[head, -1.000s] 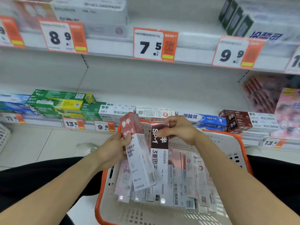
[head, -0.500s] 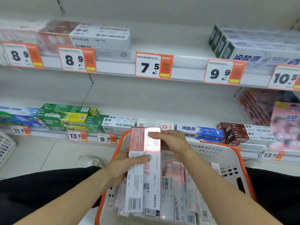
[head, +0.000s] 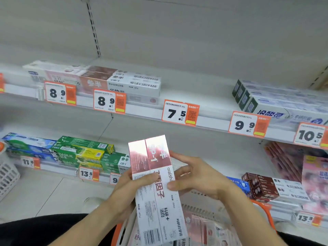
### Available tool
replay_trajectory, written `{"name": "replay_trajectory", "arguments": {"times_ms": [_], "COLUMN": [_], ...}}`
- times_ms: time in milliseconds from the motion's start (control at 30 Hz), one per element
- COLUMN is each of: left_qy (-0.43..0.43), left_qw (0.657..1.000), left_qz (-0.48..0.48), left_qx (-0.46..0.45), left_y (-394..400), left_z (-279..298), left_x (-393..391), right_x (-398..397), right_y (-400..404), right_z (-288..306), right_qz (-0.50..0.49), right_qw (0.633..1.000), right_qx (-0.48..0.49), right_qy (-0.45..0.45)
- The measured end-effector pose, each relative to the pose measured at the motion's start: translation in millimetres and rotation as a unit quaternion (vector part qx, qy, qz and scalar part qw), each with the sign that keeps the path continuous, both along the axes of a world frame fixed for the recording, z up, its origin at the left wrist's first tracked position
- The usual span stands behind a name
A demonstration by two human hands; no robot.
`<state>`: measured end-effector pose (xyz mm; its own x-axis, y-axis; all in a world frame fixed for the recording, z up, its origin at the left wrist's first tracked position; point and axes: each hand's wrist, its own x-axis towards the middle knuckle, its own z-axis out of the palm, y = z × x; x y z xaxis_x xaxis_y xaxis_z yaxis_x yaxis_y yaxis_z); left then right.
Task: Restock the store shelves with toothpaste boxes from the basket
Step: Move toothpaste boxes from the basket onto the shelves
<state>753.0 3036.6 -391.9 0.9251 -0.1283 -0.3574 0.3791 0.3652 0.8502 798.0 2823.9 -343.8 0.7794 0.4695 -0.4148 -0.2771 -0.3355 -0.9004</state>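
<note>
Two toothpaste boxes held side by side above the basket, long axis near upright, pink ends up. Left hand grips them from the left, thumb on front; right hand pinches the right edge. Print reads "SP-1", "oralsha…". Shelf tag behind: 7.5.

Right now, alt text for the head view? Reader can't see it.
Two hands, left hand and right hand, hold two pink-and-white toothpaste boxes side by side, upright, above an orange-rimmed basket of more boxes. Behind are store shelves with toothpaste and orange price tags; the spot behind the 7.5 tag is bare.
</note>
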Motion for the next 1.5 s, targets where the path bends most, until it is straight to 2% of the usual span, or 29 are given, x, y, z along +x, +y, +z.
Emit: {"name": "replay_trajectory", "arguments": {"times_ms": [100,167,300,367,433,533,667,833,1133,1233,1300,1367,1400,1433,1500], "left_qy": [-0.06,-0.115,-0.175,-0.168,-0.156,-0.138,-0.126,-0.117,-0.108,-0.103,-0.099,-0.093,-0.091,-0.093,-0.096], "left_qw": [0.998,0.99,0.974,0.971,0.972,0.978,0.982,0.984,0.982,0.983,0.984,0.984,0.984,0.984,0.981], "left_qz": [0.005,0.024,0.103,0.137,0.153,0.145,0.134,0.13,0.146,0.142,0.144,0.147,0.149,0.152,0.166], "left_qx": [0.027,0.084,0.105,0.098,0.083,0.062,0.032,0.047,0.059,0.055,0.045,0.033,0.025,0.014,-0.014], "left_y": [3.0,10.3,30.4,30.2,25.7,16.0,2.4,3.2,5.7,1.4,-2.9,-9.0,-13.5,-18.8,-31.7], "left_z": [40.1,76.1,128.4,139.1,140.9,139.8,146.2,147.2,143.2,143.1,143.0,143.6,144.1,144.5,147.1], "left_x": [4.4,17.4,59.0,73.0,80.8,90.5,98.0,104.8,109.0,109.0,110.4,112.9,113.9,114.7,115.1], "right_x": [6.4,11.8,30.8,51.5,74.9,103.2,115.0,125.8,144.6,148.3,144.0,130.5,119.9,107.6,81.9], "right_y": [-1.0,-7.0,-19.1,-22.0,-23.5,-27.4,-35.1,-42.3,-44.9,-43.8,-41.7,-36.1,-30.7,-23.9,-10.6], "right_z": [48.0,90.4,169.8,190.0,195.5,192.0,193.1,189.8,173.3,164.6,164.3,166.0,166.7,166.9,165.4], "right_qz": [-0.009,-0.024,-0.099,-0.134,-0.145,-0.138,-0.081,0.0,0.073,0.1,0.101,0.073,0.05,0.034,0.048], "right_qw": [0.996,0.98,0.921,0.881,0.855,0.839,0.84,0.789,0.805,0.798,0.778,0.764,0.782,0.815,0.879], "right_qx": [-0.011,-0.023,-0.003,-0.042,-0.091,-0.164,-0.267,-0.401,-0.434,-0.454,-0.467,-0.432,-0.378,-0.311,-0.221], "right_qy": [-0.092,-0.198,-0.378,-0.452,-0.49,-0.5,-0.465,-0.466,-0.399,-0.383,-0.409,-0.475,-0.493,-0.487,-0.419]}}
